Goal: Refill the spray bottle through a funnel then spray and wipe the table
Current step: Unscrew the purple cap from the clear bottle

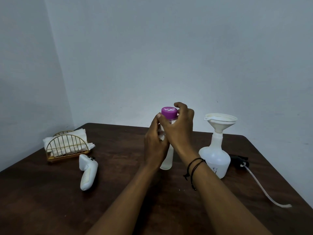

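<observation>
Dark wooden worktop (118,192). White spray bottle (215,160) upright at right, funnel (220,120) seated in neck. Clear bottle (166,160) standing centre, gripped around body by left hand (155,143). Purple cap (169,113) pinched by right hand (179,128).

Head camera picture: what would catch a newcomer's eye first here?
The purple cap at the centre stands out: the right hand grips it while the left hand holds the clear bottle beneath. To the right stands the white spray bottle with a funnel in its neck, its sprayer head lying behind it. At far left, a gold wire holder of napkins sits on the dark table.
</observation>
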Demonstrator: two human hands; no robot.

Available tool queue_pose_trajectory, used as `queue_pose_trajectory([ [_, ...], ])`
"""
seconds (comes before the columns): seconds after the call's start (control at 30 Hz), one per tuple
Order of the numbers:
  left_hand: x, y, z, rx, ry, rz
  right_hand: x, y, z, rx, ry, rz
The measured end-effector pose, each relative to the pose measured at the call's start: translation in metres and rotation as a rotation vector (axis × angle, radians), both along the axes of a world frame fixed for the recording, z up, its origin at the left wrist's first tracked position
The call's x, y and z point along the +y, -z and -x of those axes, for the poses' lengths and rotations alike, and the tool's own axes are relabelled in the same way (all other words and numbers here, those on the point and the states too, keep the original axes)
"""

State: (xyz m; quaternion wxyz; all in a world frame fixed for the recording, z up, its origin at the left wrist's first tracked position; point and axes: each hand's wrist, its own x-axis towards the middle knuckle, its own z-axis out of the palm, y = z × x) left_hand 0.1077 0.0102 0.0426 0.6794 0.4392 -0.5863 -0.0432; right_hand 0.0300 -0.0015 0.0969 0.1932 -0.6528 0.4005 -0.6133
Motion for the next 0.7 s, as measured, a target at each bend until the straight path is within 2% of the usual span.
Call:
queue_pose_trajectory([
  [0.17, -0.0009, 0.0006, -0.0002, 0.012, 0.009, -0.014, -0.0017, -0.0002, 0.0015, -0.015, -0.065, -0.033],
  [0.3, 0.0014, -0.0011, 0.0006, -0.01, 0.001, -0.017, -0.0012, 0.0015, 0.0001, 0.007, 0.009, 0.021],
  [0.43, -0.0009, 0.0007, 0.0014, 0.007, 0.023, -0.033, -0.0017, -0.0024, 0.0033, -0.024, -0.089, -0.053],
  [0.53, -0.0001, 0.002, 0.001, 0.013, 0.024, -0.052, 0.0003, -0.0008, -0.0001, 0.026, -0.025, -0.032],
  [0.7, 0.0, 0.001, 0.0022, 0.022, 0.018, -0.066, -0.0012, -0.0027, 0.0045, -0.066, -0.081, -0.062],
])
